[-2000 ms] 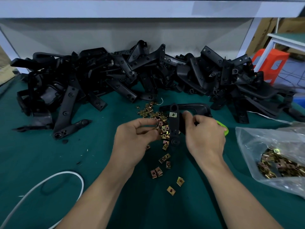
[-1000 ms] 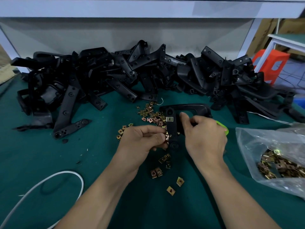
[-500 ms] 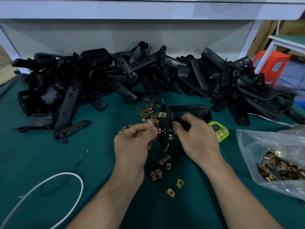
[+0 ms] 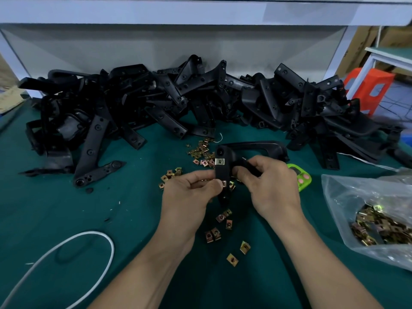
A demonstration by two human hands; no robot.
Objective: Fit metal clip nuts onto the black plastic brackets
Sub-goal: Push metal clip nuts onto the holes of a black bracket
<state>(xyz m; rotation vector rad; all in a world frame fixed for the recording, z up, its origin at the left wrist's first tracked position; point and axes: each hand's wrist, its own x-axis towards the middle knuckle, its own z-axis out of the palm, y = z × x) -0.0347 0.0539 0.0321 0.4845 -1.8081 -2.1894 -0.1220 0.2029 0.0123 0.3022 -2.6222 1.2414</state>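
I hold a black plastic bracket upright above the green mat. My right hand grips its curved arm from the right. One metal clip nut sits fitted near the bracket's top. My left hand pinches a second clip nut against the bracket's left edge, lower down. Loose brass-coloured clip nuts lie scattered on the mat beneath and behind my hands.
A big heap of black brackets fills the back of the table. A clear plastic bag of clip nuts lies at the right. A green timer peeks out behind my right hand. A white cable loops at front left.
My left hand picked a clip nut from the mat and brought it to the bracket's lower left edge. The bracket shifted slightly left and rose, uncovering the green timer.
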